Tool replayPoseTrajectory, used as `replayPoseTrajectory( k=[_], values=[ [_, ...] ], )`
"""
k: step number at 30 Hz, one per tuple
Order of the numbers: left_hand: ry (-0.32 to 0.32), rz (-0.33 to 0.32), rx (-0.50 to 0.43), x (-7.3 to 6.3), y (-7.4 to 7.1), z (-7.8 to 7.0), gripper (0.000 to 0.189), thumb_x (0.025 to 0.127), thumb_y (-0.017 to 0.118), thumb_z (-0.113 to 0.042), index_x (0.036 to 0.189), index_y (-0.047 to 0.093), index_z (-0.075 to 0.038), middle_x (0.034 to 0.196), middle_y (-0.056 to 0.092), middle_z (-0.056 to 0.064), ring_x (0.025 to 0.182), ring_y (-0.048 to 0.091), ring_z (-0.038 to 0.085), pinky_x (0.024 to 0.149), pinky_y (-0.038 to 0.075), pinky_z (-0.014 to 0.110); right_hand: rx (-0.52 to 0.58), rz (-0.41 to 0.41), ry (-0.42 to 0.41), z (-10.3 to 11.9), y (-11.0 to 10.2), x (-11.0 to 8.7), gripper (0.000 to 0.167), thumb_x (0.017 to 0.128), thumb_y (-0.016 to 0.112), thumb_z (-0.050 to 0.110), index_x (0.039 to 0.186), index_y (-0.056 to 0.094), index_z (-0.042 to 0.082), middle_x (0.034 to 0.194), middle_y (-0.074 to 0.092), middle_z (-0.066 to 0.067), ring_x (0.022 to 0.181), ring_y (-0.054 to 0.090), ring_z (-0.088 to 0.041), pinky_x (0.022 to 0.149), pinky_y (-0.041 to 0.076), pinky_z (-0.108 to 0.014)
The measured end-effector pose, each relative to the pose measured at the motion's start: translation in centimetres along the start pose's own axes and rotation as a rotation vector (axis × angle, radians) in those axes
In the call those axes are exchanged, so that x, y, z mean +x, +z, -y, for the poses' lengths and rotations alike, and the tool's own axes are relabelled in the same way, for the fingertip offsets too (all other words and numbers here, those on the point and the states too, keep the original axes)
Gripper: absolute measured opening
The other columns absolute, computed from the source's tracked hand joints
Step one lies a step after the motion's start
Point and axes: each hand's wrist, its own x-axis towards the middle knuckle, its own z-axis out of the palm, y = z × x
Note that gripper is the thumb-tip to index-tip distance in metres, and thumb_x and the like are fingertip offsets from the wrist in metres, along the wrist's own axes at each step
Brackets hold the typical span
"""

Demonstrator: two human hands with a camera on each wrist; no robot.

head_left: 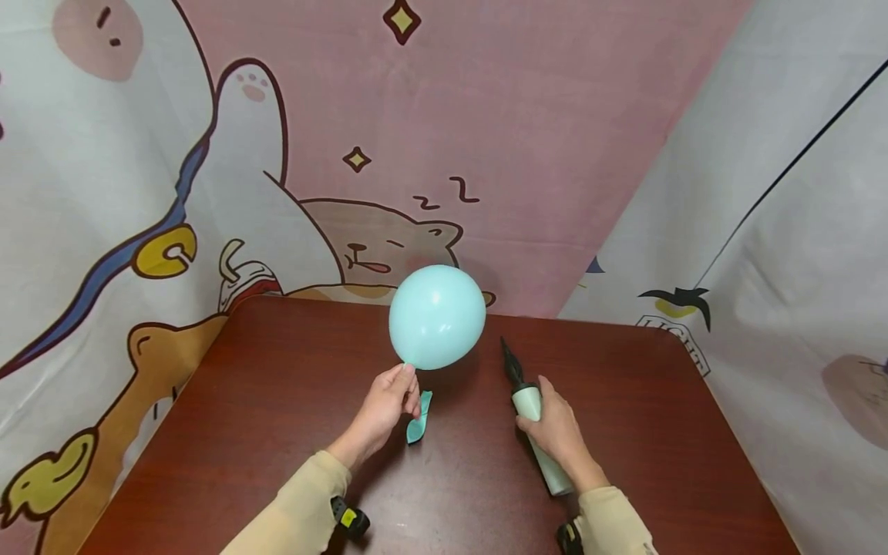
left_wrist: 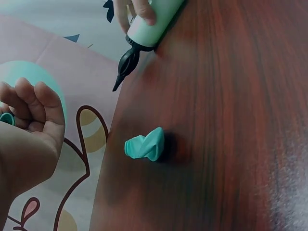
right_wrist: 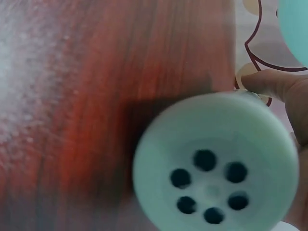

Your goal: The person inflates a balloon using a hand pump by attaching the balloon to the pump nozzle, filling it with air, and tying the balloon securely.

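Observation:
An inflated light-teal balloon (head_left: 437,317) is held up above the table by my left hand (head_left: 385,405), whose thumb and fingers pinch its neck. In the left wrist view the balloon's rolled mouth (left_wrist: 6,118) shows beside the curled fingers. My right hand (head_left: 557,426) grips a pale green hand pump (head_left: 549,465) around its body. The pump's black nozzle (head_left: 512,364) points away toward the far edge, apart from the balloon. Its round end with several holes (right_wrist: 211,159) fills much of the right wrist view. A limp, uninflated teal balloon (left_wrist: 146,145) lies on the table near my left hand.
The dark red-brown wooden table (head_left: 277,401) reaches back to a printed cloth backdrop (head_left: 527,154) with cartoon animals. Cloth also hangs along the left and right sides. Both sleeves carry a black wrist camera (head_left: 350,518) low over the table.

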Motion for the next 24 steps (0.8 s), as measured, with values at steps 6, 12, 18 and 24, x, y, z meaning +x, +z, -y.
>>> replayPoseTrajectory(
  k=[6, 12, 18, 24],
  values=[
    [0.002, 0.029, 0.011, -0.2, 0.4, 0.1, 0.052, 0.113, 0.04, -0.031, 0.079, 0.043, 0.009, 0.057, 0.045, 0.006, 0.061, 0.053, 0.022, 0.066, 0.053, 0.034, 0.078, -0.089, -0.028, 0.7, -0.9, 0.1, 0.078, 0.092, 0.073, 0.01, 0.154, 0.03, -0.009, 0.142, 0.055, -0.033, 0.127, 0.056, -0.048, 0.1, 0.048, -0.059],
    [0.004, 0.059, 0.003, -0.3, 0.9, 0.1, 0.052, 0.113, 0.041, -0.032, 0.079, 0.043, 0.006, 0.058, 0.045, 0.004, 0.06, 0.053, 0.022, 0.065, 0.051, 0.034, 0.383, -0.164, -0.088, 2.1, -1.9, -0.1, 0.064, 0.099, 0.063, 0.002, 0.154, 0.033, -0.004, 0.136, 0.062, -0.026, 0.123, 0.064, -0.037, 0.101, 0.054, -0.038],
    [0.022, 0.08, 0.025, -0.3, 1.9, -0.1, 0.054, 0.113, 0.04, -0.034, 0.078, 0.044, 0.007, 0.058, 0.045, 0.004, 0.059, 0.053, 0.021, 0.066, 0.052, 0.035, 0.821, -0.033, -0.114, 4.7, -2.0, -0.7, 0.065, 0.1, 0.061, -0.001, 0.156, 0.028, 0.001, 0.133, 0.061, -0.032, 0.107, 0.073, -0.016, 0.091, 0.056, -0.022],
    [0.067, 0.113, 0.036, -0.3, 3.7, -0.2, 0.053, 0.114, 0.039, -0.032, 0.079, 0.045, 0.008, 0.056, 0.045, 0.004, 0.057, 0.054, 0.02, 0.064, 0.053, 0.034, 1.085, 0.103, -0.081, 7.5, -0.8, -1.2, 0.077, 0.096, 0.066, -0.003, 0.158, 0.021, 0.002, 0.137, 0.058, -0.031, 0.109, 0.073, -0.02, 0.099, 0.056, -0.038]
  ],
)
